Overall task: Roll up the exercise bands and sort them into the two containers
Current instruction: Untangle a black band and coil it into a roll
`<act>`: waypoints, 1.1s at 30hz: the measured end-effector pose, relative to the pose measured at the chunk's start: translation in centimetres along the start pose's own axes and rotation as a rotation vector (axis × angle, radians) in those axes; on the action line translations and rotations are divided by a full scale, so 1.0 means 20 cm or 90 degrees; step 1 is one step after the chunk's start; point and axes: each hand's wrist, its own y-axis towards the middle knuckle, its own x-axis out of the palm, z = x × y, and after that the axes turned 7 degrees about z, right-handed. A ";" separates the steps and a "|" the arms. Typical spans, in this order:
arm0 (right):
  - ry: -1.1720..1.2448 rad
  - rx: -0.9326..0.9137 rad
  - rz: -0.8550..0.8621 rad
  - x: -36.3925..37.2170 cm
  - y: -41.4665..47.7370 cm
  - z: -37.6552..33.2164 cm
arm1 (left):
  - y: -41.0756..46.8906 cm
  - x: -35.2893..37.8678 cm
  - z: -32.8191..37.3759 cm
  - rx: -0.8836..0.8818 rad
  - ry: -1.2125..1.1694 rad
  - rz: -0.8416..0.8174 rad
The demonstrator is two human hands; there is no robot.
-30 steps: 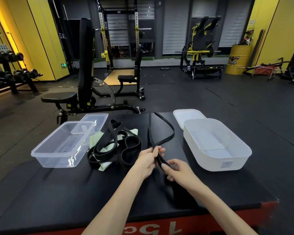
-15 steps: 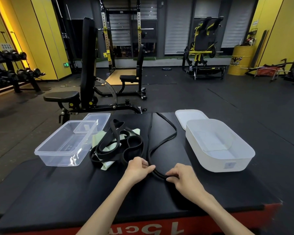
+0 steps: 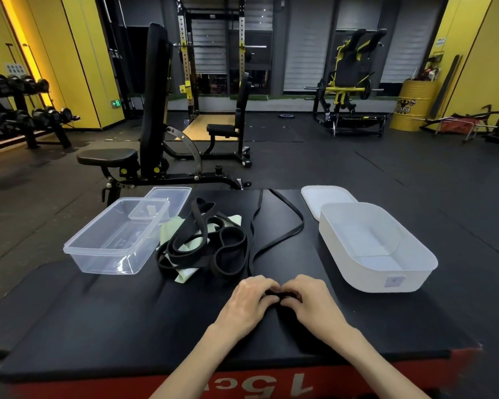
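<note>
A thin black band (image 3: pixel 283 239) loops across the black platform, its near end tucked between my two hands. My left hand (image 3: pixel 249 299) and my right hand (image 3: pixel 308 300) sit side by side with fingers curled over that end, knuckles almost touching. A pile of wider black bands (image 3: pixel 213 249) lies on light green bands (image 3: pixel 172 233) to the left. The clear plastic container (image 3: pixel 91 249) stands at far left, the white container (image 3: pixel 346 266) at right; both hold no bands.
The clear lid (image 3: pixel 182 194) lies behind the clear container and the white lid (image 3: pixel 314 197) behind the white one. The platform (image 3: pixel 127 326) has a red front edge. A weight bench (image 3: pixel 153 116) stands just beyond it; dumbbell racks stand at left.
Both hands came down to the platform and closed together over the near end of the thin black band, which was earlier held up between them.
</note>
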 end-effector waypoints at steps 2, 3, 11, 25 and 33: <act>0.075 0.067 0.011 -0.01 -0.02 0.02 | -0.01 0.01 0.00 0.008 0.009 0.011; 0.103 0.090 0.009 -0.01 -0.02 0.04 | -0.02 0.01 0.00 0.015 0.013 0.013; 0.050 0.003 0.012 0.02 -0.02 0.04 | -0.06 0.00 0.01 0.009 0.001 0.033; 0.023 -0.225 -0.186 -0.06 0.36 -0.01 | -0.05 0.03 -0.03 0.046 0.011 0.037; -0.066 -0.218 -0.281 0.06 0.44 0.02 | -0.04 0.04 -0.04 0.003 -0.008 0.049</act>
